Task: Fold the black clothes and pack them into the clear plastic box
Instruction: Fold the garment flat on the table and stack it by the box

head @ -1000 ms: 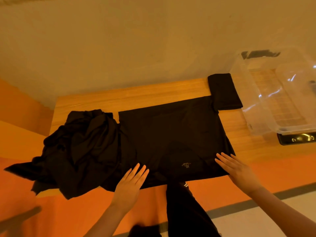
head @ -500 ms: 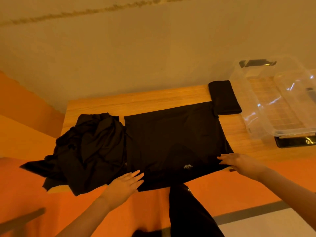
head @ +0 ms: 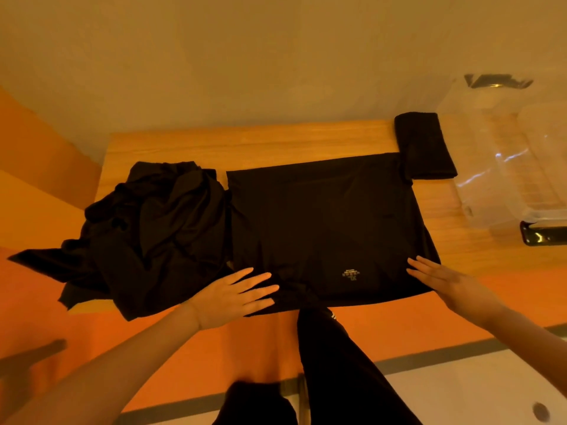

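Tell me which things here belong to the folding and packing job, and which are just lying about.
Part of the job:
spread black garment
crumpled black pile
folded black piece
clear plastic box
left hand
right hand

Just there:
wooden table

Dim warm orange light, soft focus, wide-angle bending at edges, glare on clear plastic box [head: 506, 167]

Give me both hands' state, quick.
Left hand: open, flat on the spread black garment.
Right hand: open, flat on its right edge.
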A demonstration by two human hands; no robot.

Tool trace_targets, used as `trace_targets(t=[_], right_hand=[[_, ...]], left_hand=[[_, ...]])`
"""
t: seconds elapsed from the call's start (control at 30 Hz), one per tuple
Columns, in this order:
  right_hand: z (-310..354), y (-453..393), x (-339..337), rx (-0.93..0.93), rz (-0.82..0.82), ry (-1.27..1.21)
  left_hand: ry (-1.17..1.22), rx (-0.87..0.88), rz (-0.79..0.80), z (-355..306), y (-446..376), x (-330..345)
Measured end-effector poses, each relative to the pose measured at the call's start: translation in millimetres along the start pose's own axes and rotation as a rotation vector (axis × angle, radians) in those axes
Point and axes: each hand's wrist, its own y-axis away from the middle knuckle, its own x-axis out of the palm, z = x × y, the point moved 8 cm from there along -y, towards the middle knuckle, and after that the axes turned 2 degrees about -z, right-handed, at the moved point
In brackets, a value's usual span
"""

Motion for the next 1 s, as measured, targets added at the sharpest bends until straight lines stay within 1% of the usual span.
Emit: trace_targets(t=[0.03, 0.1, 0.13, 0.2, 0.27, 0.33, 0.4, 0.43, 0.47, 0.53, 0.57, 0.6, 0.7, 0.8, 0.83, 0.9, 0.97, 1.0], right_hand=[[1, 0, -1, -0.001, -0.001, -0.009], [2, 0, -3, -0.007, 0.008, 0.000], [2, 0, -3, -0.010, 0.014, 0.020], [0, -1, -4, -0.007, 0.027, 0.034], [-4, 0, -3, 0.032, 0.061, -0.023], [-6, -3, -11, 0.054, 0.047, -0.081], [-6, -8, -22, 0.094, 0.042, -0.148], [-7, -12, -32, 0.102, 0.037, -0.137], [-10, -14, -35, 0.123, 0.077, -0.143], [-20, -21, -40, 0.193, 0.182, -0.190], [-25, -26, -48, 0.243, 0.195, -0.233], [-32, -31, -55, 0.291, 0.196, -0.299], [-50, -52, -81, 0.371, 0.154, -0.416], [-66, -78, -108, 0.381, 0.117, -0.492], [-70, -88, -118, 0.364, 0.112, -0.479], [-77, -108, -130, 0.351, 0.122, -0.490], [-87, -128, -135, 0.364, 0.128, -0.535], [-93, -138, -139, 0.373, 0.117, -0.533]], left_hand=[[0.026, 0.031, 0.003, 0, -1, -3], [0.098, 0.036, 0.008, 3, -2, -7], [0.137, 0.023, 0.002, 3, -3, -9], [0.209, -0.025, -0.062, 3, 0, -14], [0.301, -0.131, -0.109, 9, 3, -22], [0.403, -0.274, -0.112, 17, 6, -32], [0.555, -0.418, -0.104, 25, 11, -40], [0.609, -0.485, -0.105, 30, 14, -44], [0.674, -0.568, -0.098, 38, 17, -46], [0.890, -0.785, -0.083, 59, 26, -47], [1.017, -0.879, -0.056, 68, 29, -45], [1.105, -0.937, -0.062, 76, 29, -49], [1.223, -1.010, -0.028, 107, 21, -59], [1.392, -1.043, 0.114, 135, 17, -55], [1.445, -1.054, 0.146, 144, 16, -53], [1.568, -1.135, 0.136, 163, 15, -49], [1.660, -1.250, 0.068, 184, 13, -42], [1.661, -1.290, 0.032, 195, 10, -40]])
